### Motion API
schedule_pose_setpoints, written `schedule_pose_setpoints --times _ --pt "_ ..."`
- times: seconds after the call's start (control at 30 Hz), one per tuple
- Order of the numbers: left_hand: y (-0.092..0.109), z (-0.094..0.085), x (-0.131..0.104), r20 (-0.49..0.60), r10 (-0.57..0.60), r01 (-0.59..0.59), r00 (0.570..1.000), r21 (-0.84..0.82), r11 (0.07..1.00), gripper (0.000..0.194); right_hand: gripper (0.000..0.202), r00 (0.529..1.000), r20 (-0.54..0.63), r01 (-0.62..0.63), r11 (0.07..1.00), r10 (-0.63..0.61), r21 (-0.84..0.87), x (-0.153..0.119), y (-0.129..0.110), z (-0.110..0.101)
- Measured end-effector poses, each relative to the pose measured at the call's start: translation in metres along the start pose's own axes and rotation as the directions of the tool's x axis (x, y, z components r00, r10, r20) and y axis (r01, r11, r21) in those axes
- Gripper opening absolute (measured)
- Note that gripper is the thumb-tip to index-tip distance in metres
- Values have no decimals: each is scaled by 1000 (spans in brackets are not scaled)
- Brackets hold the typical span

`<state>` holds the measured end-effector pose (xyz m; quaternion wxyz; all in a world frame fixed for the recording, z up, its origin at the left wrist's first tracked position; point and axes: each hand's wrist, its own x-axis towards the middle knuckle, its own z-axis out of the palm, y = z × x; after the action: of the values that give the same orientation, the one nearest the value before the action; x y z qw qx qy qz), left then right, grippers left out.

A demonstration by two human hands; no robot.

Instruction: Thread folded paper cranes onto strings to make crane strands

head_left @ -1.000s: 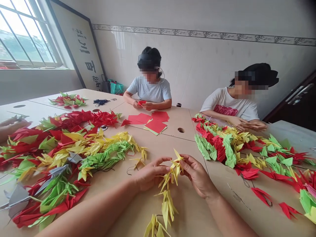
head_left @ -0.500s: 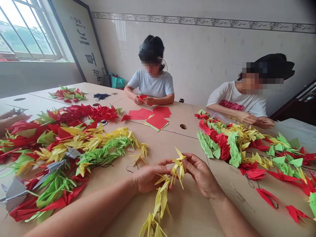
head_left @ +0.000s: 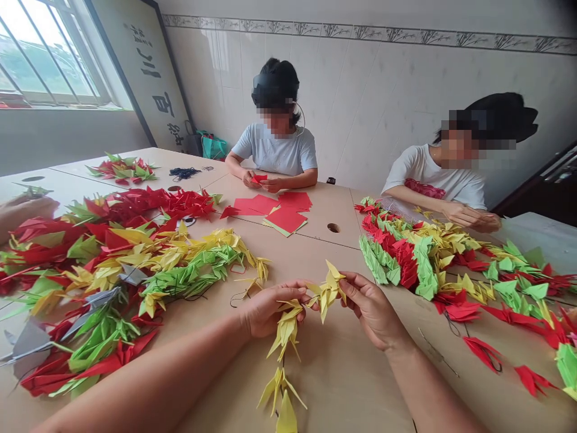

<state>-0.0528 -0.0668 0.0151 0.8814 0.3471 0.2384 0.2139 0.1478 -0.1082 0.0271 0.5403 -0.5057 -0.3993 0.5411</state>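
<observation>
A string of folded yellow paper pieces hangs between my hands and trails down to the table's near edge, with dark thread showing between its lower pieces. My left hand is closed around the string's upper part. Fingers of my right hand pinch the yellow piece at the string's top end, a little right of the left hand. A long thin needle-like wire lies on the table to the right of my right hand.
Garlands of red, yellow and green folded paper cover the table's left; more garlands lie at right. Red paper squares are near a person folding red paper. Another person works at right. Someone's hand shows far left.
The yellow string has shifted, its lower pieces spreading apart with thread now visible. My right hand has turned the top piece slightly. The hand at far left has moved.
</observation>
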Motion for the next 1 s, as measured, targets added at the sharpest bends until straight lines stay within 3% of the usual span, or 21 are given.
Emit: schedule_pose_setpoints --times 0.27,0.47,0.73,0.8,0.9,1.0 --pt "1 0 0 9 -15 15 1000 -33 999 8 28 1000 -16 16 999 -17 -49 1 0 -3" --pt "1 -1 1 51 -49 54 997 -85 995 9 30 998 -42 34 993 -39 -114 7 5 -13" --pt "0 -1 3 17 -102 103 995 -175 979 11 37 991 -119 24 973 -53 -229 15 9 -30" --pt "1 -1 3 -26 -142 134 990 -192 972 16 38 987 -111 62 924 -112 -378 18 13 -34" --pt "3 0 4 -84 -171 150 982 -216 965 27 35 968 -68 142 755 -240 -640 23 22 -40" --pt "3 2 3 -111 -168 138 980 -238 961 33 31 956 -60 152 660 -286 -736 27 30 -45"
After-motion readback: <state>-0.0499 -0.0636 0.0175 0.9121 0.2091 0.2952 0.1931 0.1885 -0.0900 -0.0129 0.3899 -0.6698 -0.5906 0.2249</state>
